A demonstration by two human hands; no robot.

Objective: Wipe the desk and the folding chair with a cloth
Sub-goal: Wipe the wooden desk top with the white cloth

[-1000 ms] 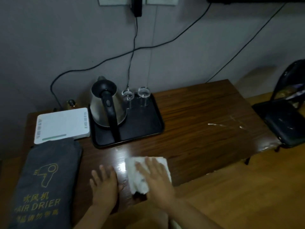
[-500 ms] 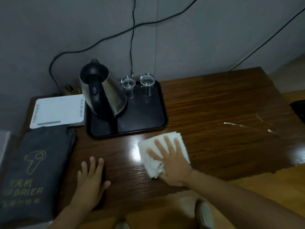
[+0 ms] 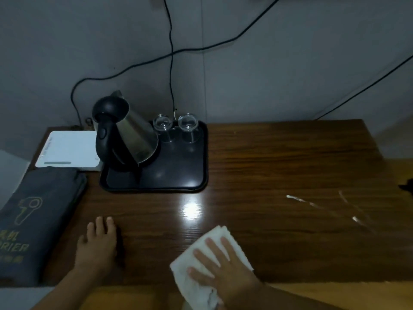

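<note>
A dark wooden desk fills the view. My right hand lies flat, fingers spread, pressing a white cloth onto the desk near its front edge. The cloth's lower end hangs over that edge. My left hand rests palm down on the desk to the left, holding nothing. Whitish streaks mark the desk surface to the right. Of the folding chair, only a dark corner shows at the right edge.
A black tray at the back holds a steel kettle and two upturned glasses. A white router and a grey hair-dryer bag lie on the left. Cables hang down the wall.
My right hand has slid the cloth to the right and back toward the front edge. The left hand stays planted. The view has shifted, so the chair is almost out of frame.
</note>
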